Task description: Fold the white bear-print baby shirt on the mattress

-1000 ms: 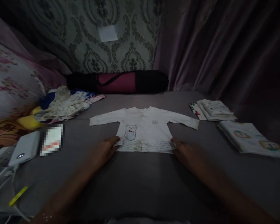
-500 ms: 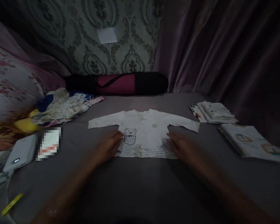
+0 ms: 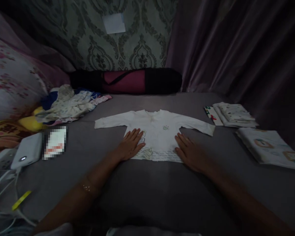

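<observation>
A small white long-sleeved baby shirt [image 3: 157,131] lies flat on the grey bed surface [image 3: 147,190], sleeves spread to both sides, with a little bear print partly under my fingers. My left hand [image 3: 130,144] rests palm down on the shirt's lower left side, fingers apart. My right hand [image 3: 190,151] lies flat on the lower right side, also with fingers spread. Neither hand grips the cloth.
A heap of unfolded baby clothes [image 3: 68,105] lies at the left. Folded stacks [image 3: 233,114] and a folded printed cloth [image 3: 270,146] sit at the right. A dark pink-and-black rolled bag [image 3: 127,81] lies along the wall. A white power bank [image 3: 27,151] and cables are at the left edge.
Both hands let go of the shirt's bottom hem and moved forward onto its body, now lying flat with fingers spread. The view shifted slightly.
</observation>
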The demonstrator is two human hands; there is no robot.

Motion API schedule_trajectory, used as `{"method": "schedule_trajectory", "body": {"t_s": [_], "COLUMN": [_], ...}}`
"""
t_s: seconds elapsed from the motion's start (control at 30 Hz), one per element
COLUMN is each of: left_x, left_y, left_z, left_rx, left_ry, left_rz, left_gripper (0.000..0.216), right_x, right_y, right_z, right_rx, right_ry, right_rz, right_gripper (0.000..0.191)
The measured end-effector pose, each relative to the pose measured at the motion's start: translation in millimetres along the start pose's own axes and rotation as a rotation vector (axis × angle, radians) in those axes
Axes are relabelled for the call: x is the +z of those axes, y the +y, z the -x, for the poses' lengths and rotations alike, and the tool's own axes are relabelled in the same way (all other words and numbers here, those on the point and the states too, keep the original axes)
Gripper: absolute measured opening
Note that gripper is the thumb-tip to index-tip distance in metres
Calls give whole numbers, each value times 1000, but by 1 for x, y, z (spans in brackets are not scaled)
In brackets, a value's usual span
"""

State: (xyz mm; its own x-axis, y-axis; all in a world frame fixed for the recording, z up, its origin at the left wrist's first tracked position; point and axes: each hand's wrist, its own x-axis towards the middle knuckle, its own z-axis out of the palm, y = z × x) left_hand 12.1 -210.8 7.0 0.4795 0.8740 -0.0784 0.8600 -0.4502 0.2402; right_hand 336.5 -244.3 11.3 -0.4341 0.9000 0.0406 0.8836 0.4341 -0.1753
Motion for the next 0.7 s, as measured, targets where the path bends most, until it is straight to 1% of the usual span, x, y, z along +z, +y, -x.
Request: {"method": "schedule_trajectory", "body": {"t_s": [0.07,0.13,0.2,0.23,0.3,0.37,0.4,0.47,0.53,0.6,0.7], "left_x": [-4,-9,-16,-20,-29,-34,-34,-31,-24,-17,-12], "left_y": [2,5,13,19,35,51,58,69,74,75,74], "left_z": [-2,-2,2,5,15,27,33,42,47,47,43], "left_rx": [-3,-13,5,39,142,225,236,215,175,130,58], "left_ry": [-13,-16,36,75,139,133,115,93,103,133,160], "left_rz": [21,52,86,103,134,156,163,175,194,222,256], "left_gripper": [69,67,59,52,40,43,46,49,47,43,33], "right_x": [-5,-11,-17,-19,-22,-23,-23,-23,-21,-19,-14], "right_y": [5,3,-8,-17,-39,-61,-71,-84,-89,-89,-82], "right_z": [7,12,14,13,8,2,-1,-6,-9,-12,-20], "right_rx": [11,44,42,5,-123,-247,-288,-323,-309,-295,-224], "right_ry": [-6,12,81,123,176,149,116,53,18,2,23], "right_rz": [-10,-26,-72,-116,-228,-299,-306,-285,-255,-250,-370], "right_gripper": [58,56,50,46,36,31,30,28,23,19,24]}}
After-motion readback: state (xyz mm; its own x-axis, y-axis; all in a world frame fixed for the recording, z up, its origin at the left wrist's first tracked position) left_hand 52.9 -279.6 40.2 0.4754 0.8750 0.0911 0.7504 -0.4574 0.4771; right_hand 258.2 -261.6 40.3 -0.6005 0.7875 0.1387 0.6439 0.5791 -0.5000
